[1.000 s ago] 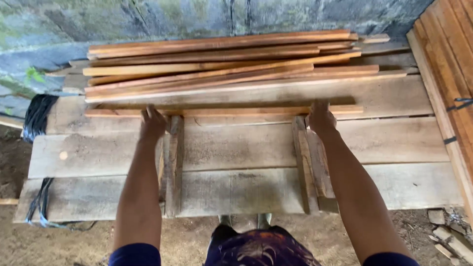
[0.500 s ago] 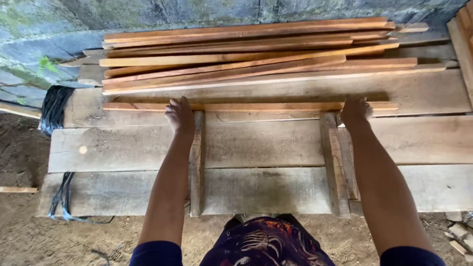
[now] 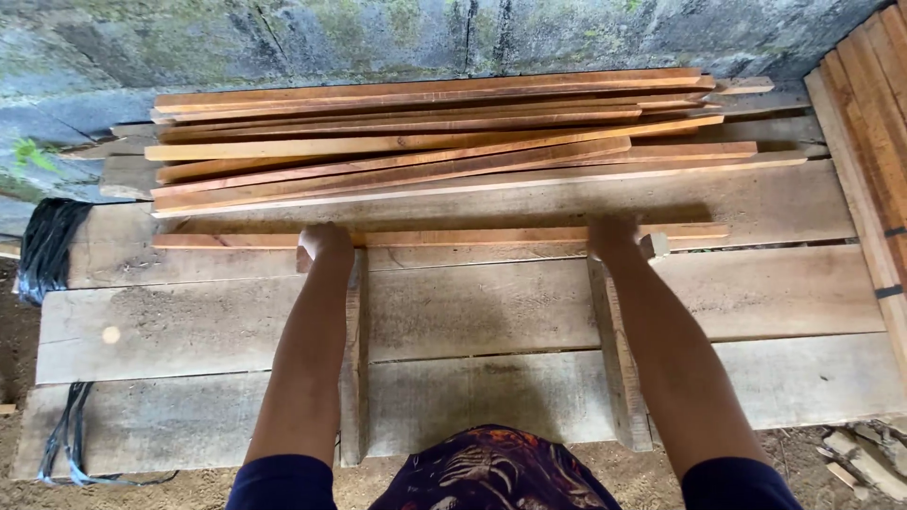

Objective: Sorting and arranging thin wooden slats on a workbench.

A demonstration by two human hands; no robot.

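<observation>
A long thin reddish wooden slat point(image 3: 453, 236) lies crosswise over two short upright battens, the left batten point(image 3: 353, 368) and the right batten point(image 3: 619, 368). My left hand point(image 3: 326, 244) is closed on the slat above the left batten. Over the right batten, my right hand point(image 3: 612, 236) grips the same slat. Both arms reach straight forward. Beyond the slat, a loose pile of similar slats point(image 3: 435, 142) rests on the back of the platform.
Wide grey planks point(image 3: 189, 321) form a low platform on dirt ground. A mossy stone wall point(image 3: 378, 38) stands behind. Black straps point(image 3: 47, 246) hang at the left edge. Stacked boards point(image 3: 869, 113) lean at the right; wood scraps point(image 3: 864, 458) lie bottom right.
The view has shifted a little and both hands have closed over the slat, which now sits slightly nearer to me across the two battens.
</observation>
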